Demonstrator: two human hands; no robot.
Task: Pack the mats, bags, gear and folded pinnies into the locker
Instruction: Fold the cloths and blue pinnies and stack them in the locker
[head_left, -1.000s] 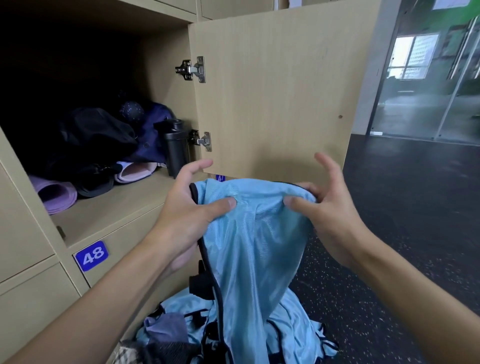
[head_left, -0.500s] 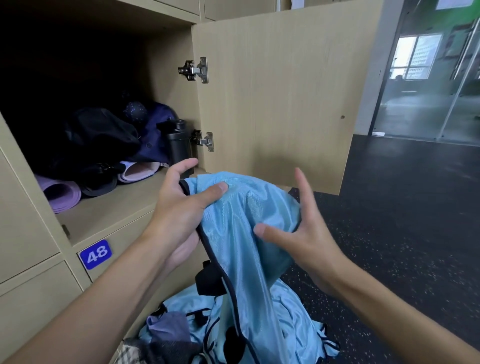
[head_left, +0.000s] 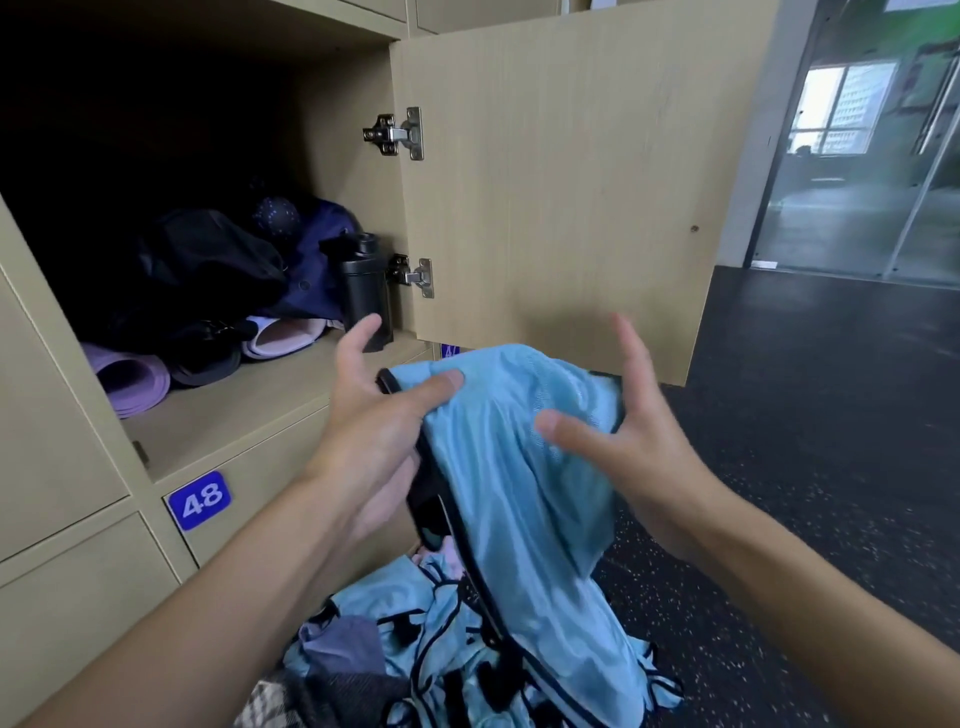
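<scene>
A light blue mesh pinnie (head_left: 519, 467) with black trim hangs in front of the open locker (head_left: 234, 410). My left hand (head_left: 374, 415) pinches its top left edge, thumb on the fabric. My right hand (head_left: 639, 441) is at the pinnie's right side with fingers and thumb spread, gripping nothing. Inside the locker lie a rolled purple mat (head_left: 130, 379), a pink mat (head_left: 283, 335), dark bags (head_left: 208, 265) and a black bottle (head_left: 363, 291). More blue pinnies (head_left: 452, 649) are heaped on the floor below.
The locker door (head_left: 561, 182) stands open to the right, just behind my hands. A closed locker with plate 48 (head_left: 199, 500) sits under the open one. Dark speckled floor (head_left: 805, 441) stretches right towards a glass door (head_left: 857, 182).
My right hand has let go of the pinnie's top edge and spread open beside it. The left hand kept its pinch, and the fabric has slumped and bunched towards the left.
</scene>
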